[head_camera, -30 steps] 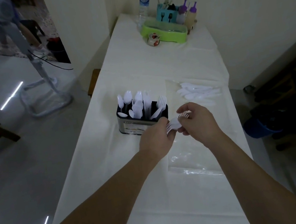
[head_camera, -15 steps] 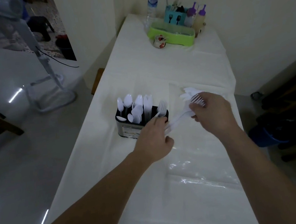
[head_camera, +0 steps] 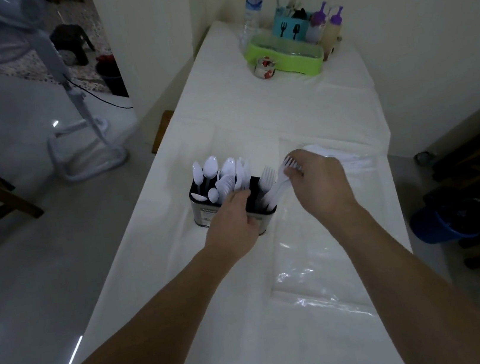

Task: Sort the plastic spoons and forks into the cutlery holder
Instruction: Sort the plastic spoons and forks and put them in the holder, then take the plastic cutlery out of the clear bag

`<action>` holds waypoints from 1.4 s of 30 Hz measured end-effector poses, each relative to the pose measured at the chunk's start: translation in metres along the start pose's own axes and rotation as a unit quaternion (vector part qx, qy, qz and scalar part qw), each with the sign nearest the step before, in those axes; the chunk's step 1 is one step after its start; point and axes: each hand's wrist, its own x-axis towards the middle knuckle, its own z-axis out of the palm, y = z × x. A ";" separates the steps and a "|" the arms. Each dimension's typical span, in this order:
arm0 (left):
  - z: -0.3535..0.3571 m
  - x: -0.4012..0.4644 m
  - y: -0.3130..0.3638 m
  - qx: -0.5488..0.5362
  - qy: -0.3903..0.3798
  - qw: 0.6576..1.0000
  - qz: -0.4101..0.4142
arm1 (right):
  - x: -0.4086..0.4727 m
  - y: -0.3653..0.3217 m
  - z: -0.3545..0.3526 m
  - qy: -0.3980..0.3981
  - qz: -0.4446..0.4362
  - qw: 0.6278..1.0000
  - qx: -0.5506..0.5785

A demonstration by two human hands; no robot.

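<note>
Since half a second ago your left hand [head_camera: 232,223] has moved onto the cutlery holder [head_camera: 206,215], fingers curled over its near rim among the spoons [head_camera: 215,173]. Your right hand [head_camera: 316,182] pinches a white fork [head_camera: 280,186], tines up past your fingertips, handle angled down into the holder's right compartment. Its label is unreadable.

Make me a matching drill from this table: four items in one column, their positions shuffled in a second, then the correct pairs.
Items:
1. white plastic fork
2. white plastic spoons
3. clear plastic water bottle
4. lime green plastic tray

Positions:
A. far end, left of the tray
B. left compartment of the cutlery holder
C. in the right hand
D. far end, carrying purple-capped bottles

Pairs: 1-C, 2-B, 3-A, 4-D
</note>
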 end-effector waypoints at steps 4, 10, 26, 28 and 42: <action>0.000 0.000 0.000 0.013 -0.014 1.000 -0.005 | 0.006 0.002 0.022 -0.051 0.008 0.997 -0.051; -0.001 -0.003 -0.004 0.029 -0.031 0.999 -0.003 | 0.004 0.006 0.055 -0.097 0.041 0.994 -0.018; -0.005 -0.010 -0.007 0.053 -0.072 0.996 0.014 | 0.004 0.010 0.071 -0.068 0.088 0.994 0.007; -0.005 -0.011 -0.006 0.054 -0.070 0.996 0.019 | 0.003 0.010 0.070 -0.068 0.098 0.993 0.021; 0.008 -0.041 0.002 0.096 0.041 0.985 0.136 | -0.051 0.048 0.033 -0.049 0.092 0.994 0.013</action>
